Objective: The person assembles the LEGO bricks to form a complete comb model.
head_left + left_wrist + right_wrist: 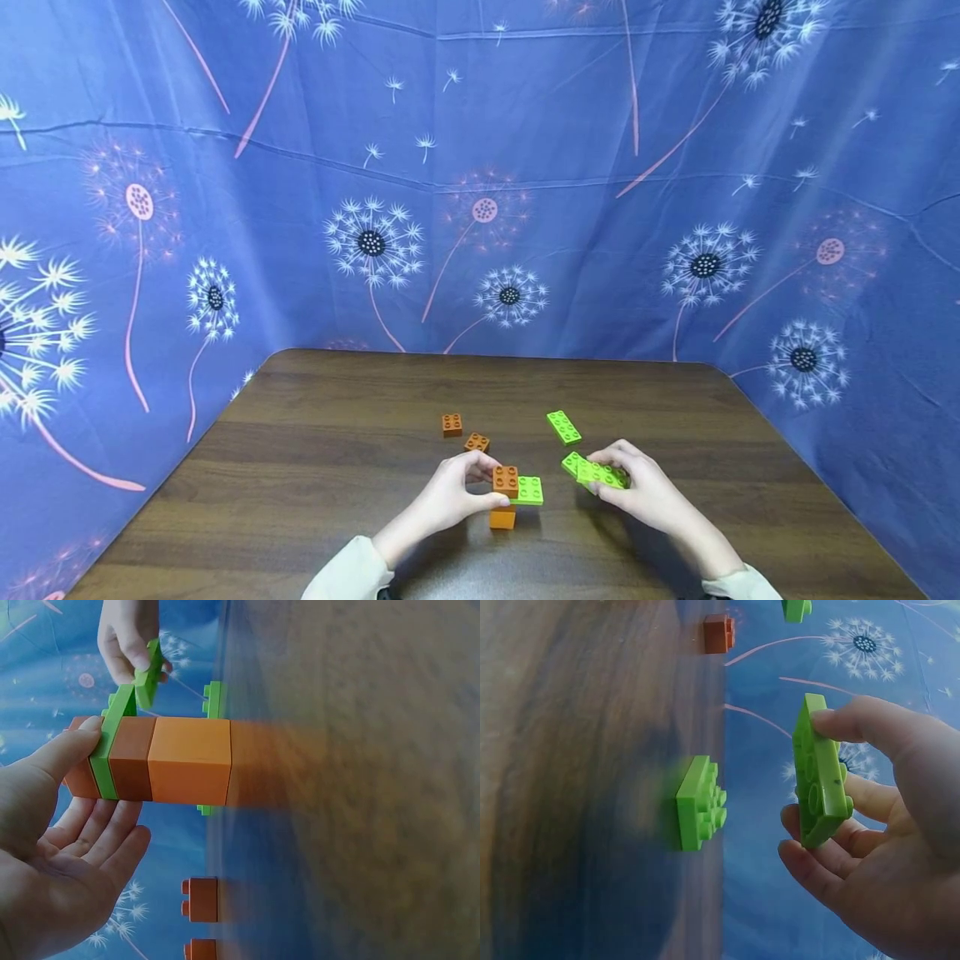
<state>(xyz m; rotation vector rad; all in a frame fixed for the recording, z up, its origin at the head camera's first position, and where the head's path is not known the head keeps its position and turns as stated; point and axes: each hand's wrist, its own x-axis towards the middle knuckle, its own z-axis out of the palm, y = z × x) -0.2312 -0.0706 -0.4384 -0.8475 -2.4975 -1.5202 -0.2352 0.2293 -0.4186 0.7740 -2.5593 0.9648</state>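
Toward the front of the table stands a tower of toy building bricks: an orange brick [191, 761] at the bottom, a brown-orange brick [131, 769] above it, a flat green brick [530, 490] jutting to the right, and another brown-orange brick [506, 478] on top. My left hand [448, 493] grips the upper part, thumb on the near side and fingers behind. My right hand [647, 490] pinches a second flat green brick [817, 776], tilted above the table. Below it, apart, a third flat green brick [695, 806] lies studs up, partly hidden in the head view.
Two loose brown-orange bricks, one farther back [452, 425] and one partly behind my left hand [477, 442], sit on the wooden table [337, 417]. Another flat green brick [564, 427] lies back right. A blue dandelion-print cloth [585, 217] hangs around the table's far edges.
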